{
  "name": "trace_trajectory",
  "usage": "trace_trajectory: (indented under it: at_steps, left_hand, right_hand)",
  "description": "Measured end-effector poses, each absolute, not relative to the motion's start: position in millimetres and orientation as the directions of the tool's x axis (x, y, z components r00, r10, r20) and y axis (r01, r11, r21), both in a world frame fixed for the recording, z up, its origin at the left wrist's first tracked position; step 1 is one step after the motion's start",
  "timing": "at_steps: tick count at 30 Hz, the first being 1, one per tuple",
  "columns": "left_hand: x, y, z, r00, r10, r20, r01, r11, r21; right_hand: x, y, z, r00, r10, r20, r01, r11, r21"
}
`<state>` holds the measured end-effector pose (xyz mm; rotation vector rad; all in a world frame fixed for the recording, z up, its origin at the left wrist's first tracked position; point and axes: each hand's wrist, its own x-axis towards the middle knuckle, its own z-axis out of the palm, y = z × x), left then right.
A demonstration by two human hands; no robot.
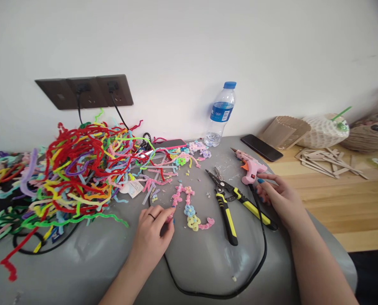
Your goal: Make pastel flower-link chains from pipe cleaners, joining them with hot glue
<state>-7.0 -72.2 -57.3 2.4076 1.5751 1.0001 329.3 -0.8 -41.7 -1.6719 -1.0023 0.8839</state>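
Observation:
A pink fuzzy pipe-cleaner chain point(188, 199) with blue and yellow flowers lies bent in an arch on the grey table. My left hand point(157, 224) pinches its left end between thumb and fingers. On the right, my right hand point(279, 197) has its fingers apart beside the handle of a pink glue gun point(252, 169); whether the fingertips touch it, I cannot tell. The gun lies on its side, nozzle towards the back left. Wire strippers point(228, 212) with yellow and black handles lie spread between the chain and my right hand.
A tangled heap of colourful pipe cleaners point(81, 169) covers the left. At the back are a water bottle point(222, 114) and a dark phone point(261, 147). A black cable point(214, 294) loops across the front. Wooden sticks point(330, 163) lie on the wooden surface at right.

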Motion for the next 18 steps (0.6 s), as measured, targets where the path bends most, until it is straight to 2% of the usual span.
trace_trajectory:
  at_steps: [5,18]
  left_hand:
    - [-5.5,-72.0,-55.9,0.253,0.838,0.483,0.793,-0.466,0.393]
    - [-8.8,-72.2,-53.2,0.252,0.876,0.412,0.789,-0.433,0.437]
  right_hand:
    - [328.2,0.2,-42.0,0.399,0.912,-0.094,0.220,-0.195,-0.956]
    - [330.1,1.1,-45.5,0.392,0.915,-0.090,0.215,-0.186,-0.959]
